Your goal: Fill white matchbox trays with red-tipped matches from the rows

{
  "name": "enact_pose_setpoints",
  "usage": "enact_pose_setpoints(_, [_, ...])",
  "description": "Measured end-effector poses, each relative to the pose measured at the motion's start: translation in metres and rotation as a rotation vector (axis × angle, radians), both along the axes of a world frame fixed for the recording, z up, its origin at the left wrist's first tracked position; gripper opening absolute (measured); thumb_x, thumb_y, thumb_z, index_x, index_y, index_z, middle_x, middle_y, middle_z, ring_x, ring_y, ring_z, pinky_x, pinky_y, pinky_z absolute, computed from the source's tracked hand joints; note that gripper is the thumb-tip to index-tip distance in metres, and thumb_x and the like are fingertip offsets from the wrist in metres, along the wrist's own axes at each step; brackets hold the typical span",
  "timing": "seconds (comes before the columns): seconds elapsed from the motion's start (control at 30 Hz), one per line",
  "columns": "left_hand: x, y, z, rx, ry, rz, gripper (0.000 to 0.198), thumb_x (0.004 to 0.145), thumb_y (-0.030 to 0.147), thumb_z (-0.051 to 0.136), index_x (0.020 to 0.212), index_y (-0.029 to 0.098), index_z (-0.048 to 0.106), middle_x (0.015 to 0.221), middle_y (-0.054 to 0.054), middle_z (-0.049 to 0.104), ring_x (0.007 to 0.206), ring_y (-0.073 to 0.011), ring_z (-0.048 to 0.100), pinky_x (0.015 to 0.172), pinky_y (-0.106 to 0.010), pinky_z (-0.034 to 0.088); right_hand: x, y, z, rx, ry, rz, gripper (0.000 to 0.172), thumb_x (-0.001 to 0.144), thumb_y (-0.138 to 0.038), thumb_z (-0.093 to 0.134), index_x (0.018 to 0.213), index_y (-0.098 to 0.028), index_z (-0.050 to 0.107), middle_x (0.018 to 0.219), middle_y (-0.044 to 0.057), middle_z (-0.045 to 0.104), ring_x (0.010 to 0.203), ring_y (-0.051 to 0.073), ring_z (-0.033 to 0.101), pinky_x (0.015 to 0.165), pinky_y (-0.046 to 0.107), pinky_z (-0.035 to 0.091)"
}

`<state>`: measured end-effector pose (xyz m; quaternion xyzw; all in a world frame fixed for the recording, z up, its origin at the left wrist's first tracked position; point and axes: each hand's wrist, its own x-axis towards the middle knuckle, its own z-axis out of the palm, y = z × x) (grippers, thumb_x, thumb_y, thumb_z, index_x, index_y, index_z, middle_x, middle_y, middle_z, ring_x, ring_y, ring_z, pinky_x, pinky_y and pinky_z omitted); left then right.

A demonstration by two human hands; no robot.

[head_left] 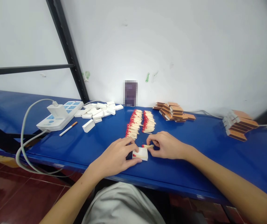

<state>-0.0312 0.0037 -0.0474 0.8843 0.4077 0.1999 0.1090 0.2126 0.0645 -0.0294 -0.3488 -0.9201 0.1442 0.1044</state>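
My left hand (120, 155) grips a small white matchbox tray (140, 152) by its left side, near the table's front edge. At least one red-tipped match (136, 156) lies inside the tray along its near wall. Just to the right, my right hand (162, 145) pinches a small bunch of matches (149, 146), red heads pointing left, at the tray's right rim. Beyond the hands lie two long rows of matches, a left row (134, 123) and a right row (149, 122), heads to the left.
White trays (98, 110) are heaped at the back left, brown matchbox sleeves (172, 111) at the back right, and stacked boxes (239, 124) farther right. A power strip (60, 116) with cables and a cigarette (68, 128) lie left. A blurred dark rectangle (130, 93) stands against the wall.
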Motion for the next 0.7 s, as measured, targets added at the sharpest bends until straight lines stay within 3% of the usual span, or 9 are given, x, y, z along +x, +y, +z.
enact_pose_setpoints(0.37, [-0.001,-0.0012,-0.0014,0.003,-0.002,-0.001,0.022,0.094,0.041,0.066,0.107,0.023,0.065,0.108,-0.003,0.06,0.097,-0.0216,0.059,0.086,-0.033,0.045,-0.0009,-0.0004,0.0079,-0.029,-0.085,-0.096,0.008,0.073,-0.026,0.064,0.079,-0.021,0.062,0.061,-0.006,0.052,0.054,0.01,0.041,0.055,0.024,0.024])
enact_pose_setpoints(0.7, [-0.0011,-0.0001,-0.0013,0.007,0.002,-0.008,0.023,0.094,0.04,0.066,0.109,0.023,0.064,0.109,-0.003,0.06,0.099,-0.0227,0.059,0.086,-0.033,0.045,0.0006,0.0011,0.0024,-0.023,-0.029,-0.039,0.003,0.079,-0.021,0.058,0.08,-0.02,0.061,0.054,-0.007,0.047,0.05,0.009,0.037,0.054,0.023,0.024])
